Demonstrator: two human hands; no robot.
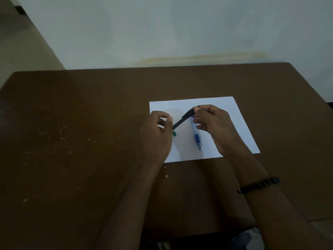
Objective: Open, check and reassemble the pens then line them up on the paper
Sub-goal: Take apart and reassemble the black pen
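Black pen [182, 120], center frame: light, stiff, slick. Right hand [214, 127] pinches the top; left hand [158, 132] curls round the tip end. Best held at both ends.

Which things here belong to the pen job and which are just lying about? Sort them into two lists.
Part of the job:
black pen, held over the sheet by left hand and right hand
blue pen, lying on the paper
white paper
small green piece beside the left hand, probably a pen part

Just lying about:
pale crumbs on the brown table
black wristband
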